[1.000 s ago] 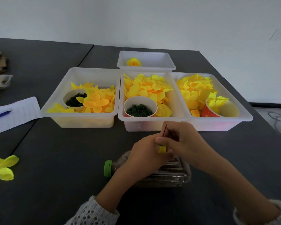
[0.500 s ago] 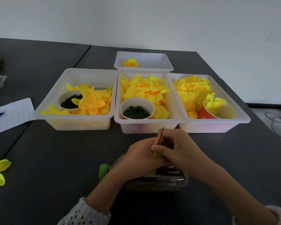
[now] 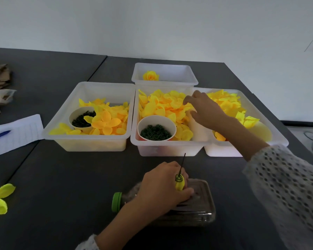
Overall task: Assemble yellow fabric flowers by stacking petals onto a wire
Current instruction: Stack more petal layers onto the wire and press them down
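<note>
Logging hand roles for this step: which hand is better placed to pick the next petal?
Right. The right hand hovers open over the middle bin's petals, while the left hand grips the wire.

Upright wire (image 3: 182, 161), yellow bud (image 3: 179, 184) threaded

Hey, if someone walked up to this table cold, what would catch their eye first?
Probably the bright yellow petals heaped in the middle bin, with the right hand reaching over them, fingers spread. Next, nearer the camera, the left hand grips a thin dark wire carrying a small yellow bud, above a clear bottle lying on its side. One finished yellow flower sits alone in the far bin.
</note>
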{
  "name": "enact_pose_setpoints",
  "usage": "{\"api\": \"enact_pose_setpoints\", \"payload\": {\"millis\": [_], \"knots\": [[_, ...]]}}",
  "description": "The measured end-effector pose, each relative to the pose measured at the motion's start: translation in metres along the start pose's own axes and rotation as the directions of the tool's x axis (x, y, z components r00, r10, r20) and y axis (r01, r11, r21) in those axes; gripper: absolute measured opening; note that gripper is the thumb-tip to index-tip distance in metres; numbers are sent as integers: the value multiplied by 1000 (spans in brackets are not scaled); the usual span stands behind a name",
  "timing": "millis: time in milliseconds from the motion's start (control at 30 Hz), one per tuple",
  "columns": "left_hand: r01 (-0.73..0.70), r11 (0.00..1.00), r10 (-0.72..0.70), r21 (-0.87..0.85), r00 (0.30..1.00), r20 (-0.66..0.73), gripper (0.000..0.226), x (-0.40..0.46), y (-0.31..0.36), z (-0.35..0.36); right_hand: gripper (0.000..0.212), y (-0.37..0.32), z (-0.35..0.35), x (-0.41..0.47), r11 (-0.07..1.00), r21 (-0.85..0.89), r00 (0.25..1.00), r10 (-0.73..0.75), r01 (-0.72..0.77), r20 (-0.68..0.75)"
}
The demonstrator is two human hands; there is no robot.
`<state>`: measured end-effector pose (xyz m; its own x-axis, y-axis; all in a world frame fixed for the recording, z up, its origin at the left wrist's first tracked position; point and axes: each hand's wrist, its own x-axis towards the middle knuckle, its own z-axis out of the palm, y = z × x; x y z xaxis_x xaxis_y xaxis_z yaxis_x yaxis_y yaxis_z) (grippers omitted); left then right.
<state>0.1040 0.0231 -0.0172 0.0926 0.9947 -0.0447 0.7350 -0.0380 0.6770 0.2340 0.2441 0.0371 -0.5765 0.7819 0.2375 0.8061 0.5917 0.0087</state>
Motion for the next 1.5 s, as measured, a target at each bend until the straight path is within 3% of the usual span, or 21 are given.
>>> {"api": "enact_pose_setpoints", "payload": {"millis": [100,200,300,467,533,600,700,767,833,933,1000,1267,1333,1433,1500], "knots": [[15,1000,-15,-10,1000,13,36,2,-1,-2,32,8,23,25,980,-197,999,-36,39,18],[-7,1000,7,-1,1000,5,35,1,1,-3,23,13,34,35,966,-253,999,-42,47,26],[-56,996,57,-67,998,16,44,-2,1,-8,22,19,26,35,996,-91,1000,-6,6,8],[-138,919,195,-370,973,120,90,0,-12,-13,13,27,-29,11,952,306,998,-4,-14,58],[-210,833,260,-512,965,26,96,2,-17,-17,20,23,-55,-6,854,515,994,25,-79,111],[-249,794,219,-555,968,-122,85,8,-19,-21,23,13,-76,-25,693,706,983,18,-143,181],[-219,755,25,-618,951,-307,53,20,-12,-33,17,-6,-94,-53,321,919,961,-73,-230,266],[-172,737,-38,-653,955,-295,45,23,-2,-44,27,-19,-100,-69,130,947,942,-133,-293,310],[-165,780,8,-604,967,-253,50,17,5,-52,25,-33,-101,-82,56,939,924,-169,-339,344],[-215,800,83,-561,964,-253,31,7,11,-55,32,-51,-98,-97,-13,908,893,-189,-419,409],[-257,787,112,-561,953,-280,31,-2,16,-56,38,-59,-97,-104,-63,889,882,-179,-453,437],[-200,715,64,-670,973,-222,45,-30,15,-65,44,-66,-75,-128,-113,865,870,-136,-489,474],[-172,705,55,-687,980,-189,31,-32,15,-64,43,-67,-67,-130,-93,857,861,-103,-507,498],[-162,709,71,-686,985,-160,33,-32,10,-59,38,-71,-58,-133,-23,850,850,-10,-527,526],[-148,708,70,-691,988,-139,35,-31,6,-55,49,-71,-53,-135,-3,844,844,17,-537,537]]}}
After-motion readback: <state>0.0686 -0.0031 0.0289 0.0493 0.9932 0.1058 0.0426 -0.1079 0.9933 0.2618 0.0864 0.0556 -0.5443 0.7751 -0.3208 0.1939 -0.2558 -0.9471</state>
